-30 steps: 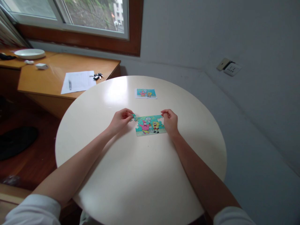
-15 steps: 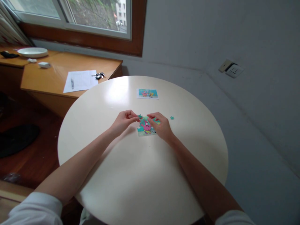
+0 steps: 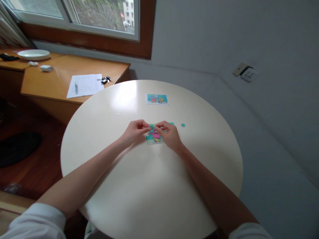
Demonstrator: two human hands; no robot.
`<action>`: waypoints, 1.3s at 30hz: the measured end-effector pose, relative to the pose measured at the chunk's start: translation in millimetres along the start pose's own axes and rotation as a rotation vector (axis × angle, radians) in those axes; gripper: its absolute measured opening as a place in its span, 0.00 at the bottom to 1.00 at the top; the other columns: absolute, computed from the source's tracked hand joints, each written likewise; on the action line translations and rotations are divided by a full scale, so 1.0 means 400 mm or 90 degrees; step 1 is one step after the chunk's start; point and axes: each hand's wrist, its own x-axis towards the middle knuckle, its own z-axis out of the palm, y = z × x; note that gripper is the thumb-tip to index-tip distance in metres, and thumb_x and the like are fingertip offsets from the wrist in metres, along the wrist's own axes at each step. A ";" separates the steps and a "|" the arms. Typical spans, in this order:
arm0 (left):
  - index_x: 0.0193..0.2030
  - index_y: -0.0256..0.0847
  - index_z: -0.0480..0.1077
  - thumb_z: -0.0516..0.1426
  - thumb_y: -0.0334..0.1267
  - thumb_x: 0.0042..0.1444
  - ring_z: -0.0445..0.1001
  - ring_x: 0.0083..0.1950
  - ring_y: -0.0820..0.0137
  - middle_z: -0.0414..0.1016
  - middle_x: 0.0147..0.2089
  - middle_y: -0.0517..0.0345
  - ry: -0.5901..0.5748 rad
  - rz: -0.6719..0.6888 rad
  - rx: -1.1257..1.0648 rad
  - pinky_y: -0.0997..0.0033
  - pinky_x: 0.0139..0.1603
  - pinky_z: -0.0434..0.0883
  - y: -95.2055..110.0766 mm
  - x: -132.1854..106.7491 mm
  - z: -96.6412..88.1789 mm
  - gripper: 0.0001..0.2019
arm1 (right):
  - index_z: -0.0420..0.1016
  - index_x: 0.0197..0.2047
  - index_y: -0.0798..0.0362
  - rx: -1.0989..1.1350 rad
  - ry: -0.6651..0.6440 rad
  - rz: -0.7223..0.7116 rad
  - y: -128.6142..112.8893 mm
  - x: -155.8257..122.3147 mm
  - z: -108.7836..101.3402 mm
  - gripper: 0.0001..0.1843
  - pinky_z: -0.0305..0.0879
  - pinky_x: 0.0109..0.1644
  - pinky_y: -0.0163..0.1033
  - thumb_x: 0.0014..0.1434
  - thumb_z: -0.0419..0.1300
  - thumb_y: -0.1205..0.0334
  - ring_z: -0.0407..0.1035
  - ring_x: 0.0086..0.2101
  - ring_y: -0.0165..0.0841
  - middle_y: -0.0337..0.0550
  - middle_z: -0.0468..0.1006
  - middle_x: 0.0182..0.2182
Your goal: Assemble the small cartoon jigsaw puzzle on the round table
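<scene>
A small jigsaw puzzle (image 3: 156, 136) with a pink cartoon starfish lies on the round white table (image 3: 154, 186), partly covered by my fingers. My left hand (image 3: 137, 130) pinches a teal puzzle piece (image 3: 151, 127) at the puzzle's upper left, where the left edge has a notched gap. My right hand (image 3: 170, 134) bends over the right part of the puzzle, thumb and fingertips close together near the same piece; whether they grip it is hidden. One loose teal piece (image 3: 183, 125) lies apart, right of the puzzle.
Behind the puzzle lies a printed picture card (image 3: 157, 99) with the same cartoon figures. On the wooden desk (image 3: 62, 66) at the left are a paper sheet (image 3: 86, 87) with a pen, keys (image 3: 105, 79), a small white box (image 3: 46, 68) and a white round lid (image 3: 34, 54).
My left hand has moved slightly right and down, bringing the held piece onto the puzzle's upper left. My right hand has shifted a little left toward it.
</scene>
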 end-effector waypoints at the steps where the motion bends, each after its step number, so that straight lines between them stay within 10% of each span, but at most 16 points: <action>1: 0.24 0.37 0.68 0.68 0.45 0.36 0.70 0.29 0.73 0.74 0.26 0.59 0.002 -0.003 -0.002 0.69 0.35 0.66 -0.001 0.000 0.001 0.17 | 0.74 0.27 0.51 0.005 -0.002 0.005 0.001 0.000 0.001 0.11 0.64 0.35 0.37 0.52 0.61 0.53 0.69 0.30 0.31 0.39 0.77 0.27; 20: 0.23 0.38 0.67 0.64 0.45 0.40 0.67 0.27 0.72 0.71 0.23 0.60 0.028 0.046 0.129 0.70 0.30 0.63 -0.010 0.002 0.000 0.14 | 0.69 0.27 0.51 0.144 0.039 0.115 0.036 0.013 -0.011 0.16 0.69 0.30 0.37 0.46 0.65 0.48 0.72 0.26 0.33 0.37 0.73 0.21; 28: 0.23 0.38 0.67 0.60 0.43 0.45 0.65 0.26 0.73 0.70 0.23 0.59 0.031 0.096 0.243 0.71 0.29 0.62 -0.016 0.003 -0.006 0.11 | 0.73 0.32 0.53 -0.010 0.191 0.105 0.105 0.054 -0.122 0.11 0.69 0.31 0.38 0.47 0.62 0.55 0.69 0.23 0.30 0.38 0.76 0.23; 39: 0.25 0.38 0.66 0.57 0.42 0.48 0.67 0.27 0.73 0.69 0.24 0.60 0.048 0.153 0.316 0.71 0.30 0.65 -0.011 0.002 -0.015 0.09 | 0.78 0.31 0.55 -0.247 0.095 0.179 0.103 0.046 -0.145 0.08 0.69 0.38 0.38 0.51 0.57 0.65 0.74 0.31 0.34 0.44 0.81 0.29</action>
